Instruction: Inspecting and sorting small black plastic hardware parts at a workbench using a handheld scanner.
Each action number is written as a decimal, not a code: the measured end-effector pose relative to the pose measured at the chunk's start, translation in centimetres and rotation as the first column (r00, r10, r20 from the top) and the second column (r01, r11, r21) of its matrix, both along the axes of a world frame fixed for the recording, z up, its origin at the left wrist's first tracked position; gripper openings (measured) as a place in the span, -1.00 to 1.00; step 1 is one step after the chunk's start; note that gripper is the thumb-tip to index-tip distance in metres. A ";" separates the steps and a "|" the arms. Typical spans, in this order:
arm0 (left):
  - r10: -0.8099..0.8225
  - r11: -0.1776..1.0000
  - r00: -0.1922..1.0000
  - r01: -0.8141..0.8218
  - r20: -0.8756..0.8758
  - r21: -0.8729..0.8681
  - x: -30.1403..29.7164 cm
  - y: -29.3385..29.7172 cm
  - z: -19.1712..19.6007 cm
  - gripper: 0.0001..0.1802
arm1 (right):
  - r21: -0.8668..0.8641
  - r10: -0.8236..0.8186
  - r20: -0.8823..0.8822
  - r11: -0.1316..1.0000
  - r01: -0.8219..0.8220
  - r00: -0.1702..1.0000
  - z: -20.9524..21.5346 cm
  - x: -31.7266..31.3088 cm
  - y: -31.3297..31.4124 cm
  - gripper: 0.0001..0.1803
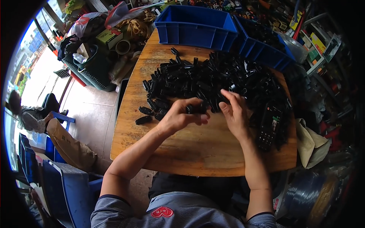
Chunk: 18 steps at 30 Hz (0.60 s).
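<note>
My left hand (178, 116) is closed around a small black plastic part (194, 109), held above the wooden table just in front of the heap. To its right, my right hand (236, 117) is raised with thumb and fingers apart, and nothing shows in it. Its fingertips are over the near edge of a large heap of similar black plastic parts (178, 78). The exact kind of these parts is too small to make out. Several loose ones (143, 120) lie left of my left hand.
A blue bin (197, 33) stands at the table's far edge, with another blue bin (262, 51) holding dark parts beside it. A black phone-like device (270, 127) lies on the wooden table (197, 152) at right. Another person's leg (70, 146) shows at left.
</note>
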<state>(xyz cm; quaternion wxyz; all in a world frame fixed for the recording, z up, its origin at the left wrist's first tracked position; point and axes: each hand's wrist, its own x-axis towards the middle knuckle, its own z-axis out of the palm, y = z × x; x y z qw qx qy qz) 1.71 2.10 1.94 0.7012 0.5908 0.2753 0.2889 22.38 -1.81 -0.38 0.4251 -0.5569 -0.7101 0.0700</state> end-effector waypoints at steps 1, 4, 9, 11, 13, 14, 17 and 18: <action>0.081 0.994 0.997 -0.081 0.005 0.078 -0.2 0.6 0.0 -0.72 | 0.173 -0.161 0.303 0.979 0.112 0.939 -0.8 1.5 0.8 -0.66; 0.301 0.871 0.954 -0.273 -0.005 0.409 -2.0 3.1 -1.8 -0.78 | 0.029 -0.117 0.339 0.993 0.114 0.933 -1.1 1.7 0.4 -0.71; 0.541 0.299 0.793 0.129 -0.279 0.946 -1.2 3.4 -2.9 -0.69 | -0.092 -0.058 0.343 0.991 0.095 0.937 0.7 2.2 -1.3 -0.94; 0.463 0.354 0.823 0.168 -0.328 0.920 -0.7 2.6 -3.0 -0.70 | -0.099 -0.044 0.304 0.992 0.077 0.952 0.6 2.9 -1.3 -0.95; 0.343 0.448 0.899 0.098 -0.272 0.889 -0.5 2.0 -2.3 -0.72 | -0.175 -0.089 0.314 0.973 0.150 0.945 1.0 3.5 -1.4 -0.95; 0.335 0.460 0.915 0.049 -0.224 0.887 -0.9 1.8 -1.7 -0.73 | -0.143 -0.092 0.300 0.980 0.140 0.949 1.0 3.6 -1.3 -0.94; 0.372 0.513 0.914 -0.060 -0.159 0.856 -2.3 2.1 -1.0 -0.73 | -0.099 -0.060 0.251 0.991 0.087 0.966 0.9 3.9 -1.2 -0.90; 0.371 0.508 0.916 -0.060 -0.155 0.859 -2.4 2.4 -0.8 -0.72 | -0.101 -0.058 0.248 0.991 0.085 0.967 0.7 3.8 -1.2 -0.90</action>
